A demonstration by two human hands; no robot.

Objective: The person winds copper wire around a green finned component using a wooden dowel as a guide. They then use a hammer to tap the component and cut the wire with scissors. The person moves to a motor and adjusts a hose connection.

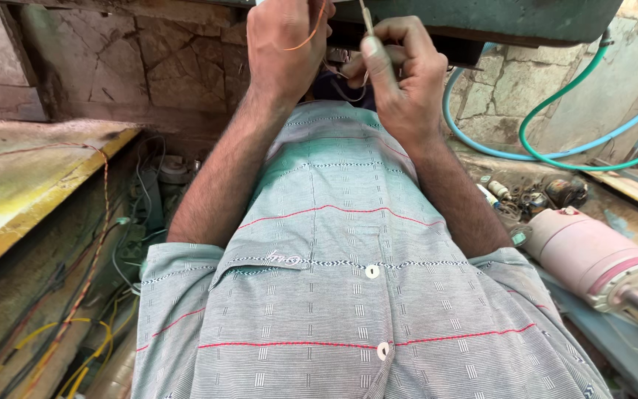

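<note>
My left hand (283, 46): pinching an orange wire (310, 33). Right hand (400, 74): gripping a thin tool (366, 18). Wiring under the green housing (481, 18) looks unfinished.

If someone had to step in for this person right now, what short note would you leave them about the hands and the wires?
Left hand: raised under the green machine body, an orange wire looped over it; whether it pinches the wire cannot be told.
Right hand: closed around a thin metal tool pointing up at the machine's underside.
Things: loose wires hang between the two hands. A pink motor lies to the right, with blue and green hoses behind it. A cable bundle lies to the left.
Done: cannot tell; the joint is hidden by the hands.
Left: the wire ends look loose and unattached.
</note>
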